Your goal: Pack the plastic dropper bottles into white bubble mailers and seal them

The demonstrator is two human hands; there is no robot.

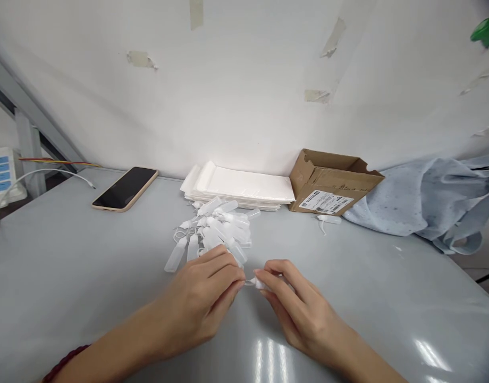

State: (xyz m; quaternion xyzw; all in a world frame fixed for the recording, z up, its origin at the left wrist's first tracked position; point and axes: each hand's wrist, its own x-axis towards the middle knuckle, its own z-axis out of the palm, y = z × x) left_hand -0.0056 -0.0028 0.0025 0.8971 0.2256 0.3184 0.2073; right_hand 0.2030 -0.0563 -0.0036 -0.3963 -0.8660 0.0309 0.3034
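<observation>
Grey table (69, 276) against a white wall (244, 106) with bits of old tape stuck on it. Both hands meet low centre over the table. Left hand (200, 303): fingers curled, thumb and forefinger pinched narrow on one end of a small clear plastic piece (255, 282). Right hand (296, 308): same, fingertips pinched on the other end, so the piece sits between the two hands, just above the table surface. Piece is mostly hidden by fingertips; can't tell its exact shape. Dark red cord on the left wrist. Just behind the left hand: a loose pile of small translucent tags (216, 234), some with thin loops, touching or overlapping each other. Behind the pile, a flat stack of white sheets (244, 189) near the wall. Right of the stack and touching it: an open cardboard box (332, 181) with a printed label on its front. One stray tag (328, 219) lies in front of the box. Pale blue cloth (431, 197) bunched at the far right. Phone (125, 189) face up, screen dark, far left of the stack. White cable (49, 175) trails off the left edge.
</observation>
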